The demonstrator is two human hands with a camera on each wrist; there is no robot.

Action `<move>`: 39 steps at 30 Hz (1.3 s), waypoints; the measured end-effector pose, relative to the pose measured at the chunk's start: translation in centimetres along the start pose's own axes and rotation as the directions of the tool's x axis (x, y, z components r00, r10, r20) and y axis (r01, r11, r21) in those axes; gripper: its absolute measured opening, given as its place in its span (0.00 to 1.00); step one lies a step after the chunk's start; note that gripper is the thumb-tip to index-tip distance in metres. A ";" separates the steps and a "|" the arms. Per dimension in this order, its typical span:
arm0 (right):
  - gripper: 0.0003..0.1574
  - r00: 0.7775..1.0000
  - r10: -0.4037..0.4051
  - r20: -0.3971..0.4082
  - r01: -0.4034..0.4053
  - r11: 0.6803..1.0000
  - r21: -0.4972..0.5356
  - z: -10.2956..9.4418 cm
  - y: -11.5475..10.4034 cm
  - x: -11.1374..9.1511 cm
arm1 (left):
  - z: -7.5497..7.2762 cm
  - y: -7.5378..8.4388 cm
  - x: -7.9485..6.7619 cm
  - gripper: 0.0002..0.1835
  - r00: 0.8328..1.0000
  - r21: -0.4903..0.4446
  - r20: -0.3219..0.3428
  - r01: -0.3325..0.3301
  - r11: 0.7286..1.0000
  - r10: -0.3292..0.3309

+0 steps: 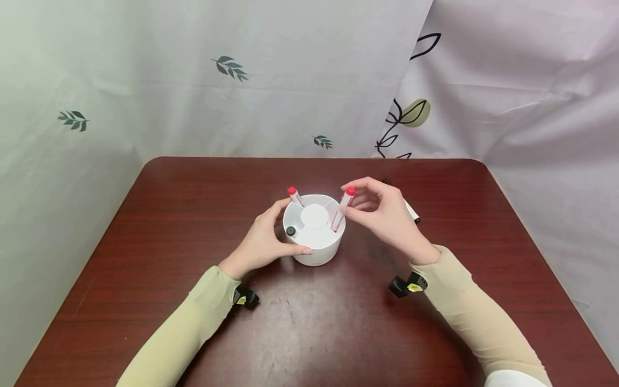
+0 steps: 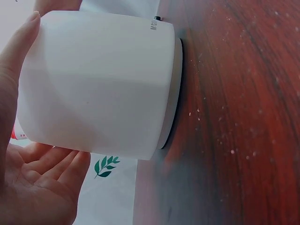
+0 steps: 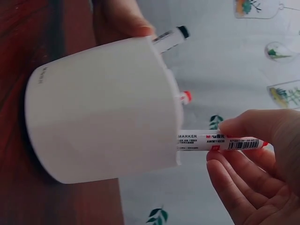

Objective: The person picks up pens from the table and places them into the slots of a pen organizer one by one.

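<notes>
A white round pen holder with divided compartments stands upright on the table. My left hand grips its left side, thumb across the front and fingers around the back. Between the thumb and fingers of my right hand is a red-ended marker, pinched near its upper part. That marker's lower end is inside the holder's right compartment, and it leans slightly right. Another red-ended marker stands in a rear left compartment. A black-ended marker sits at the front left of the holder.
Behind my right hand, a white marker with a black end lies on the table, partly hidden. The dark red-brown table reaches back to a pale, leaf-patterned curtain.
</notes>
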State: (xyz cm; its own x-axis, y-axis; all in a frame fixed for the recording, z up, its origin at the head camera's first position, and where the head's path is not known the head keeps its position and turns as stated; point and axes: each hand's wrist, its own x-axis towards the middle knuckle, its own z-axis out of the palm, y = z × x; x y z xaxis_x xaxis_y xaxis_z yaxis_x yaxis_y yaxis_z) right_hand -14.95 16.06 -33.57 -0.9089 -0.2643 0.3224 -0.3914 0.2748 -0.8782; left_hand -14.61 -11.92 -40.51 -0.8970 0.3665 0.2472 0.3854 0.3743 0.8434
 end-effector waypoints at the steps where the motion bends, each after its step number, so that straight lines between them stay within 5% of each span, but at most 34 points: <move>1: 0.22 1.000 0.001 0.005 -0.001 1.000 -0.007 0.1 0.2 0.0 | 0.0 0.0 0.0 0.55 1.000 0.001 0.002 0.000 1.000 0.000; 27: 0.17 0.994 0.094 0.064 -0.088 0.992 -0.089 -0.3 2.7 0.5 | -0.1 0.1 -0.1 0.56 1.000 -0.026 0.010 -0.021 0.999 0.021; 39: 0.18 0.987 0.149 -0.060 -0.152 0.987 -0.055 -3.8 2.8 -1.0 | -0.8 -0.2 -0.7 0.68 0.996 0.010 -0.017 -0.089 0.996 0.089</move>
State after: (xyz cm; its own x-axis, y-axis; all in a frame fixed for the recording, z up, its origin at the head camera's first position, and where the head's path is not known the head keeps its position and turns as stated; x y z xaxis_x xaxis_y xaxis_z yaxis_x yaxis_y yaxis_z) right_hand -15.71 20.58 -34.96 -0.9639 -0.1650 0.2088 -0.2562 0.3622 -0.8962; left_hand -14.20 -12.96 -40.43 -0.8624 0.3843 0.3295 0.4661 0.3489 0.8130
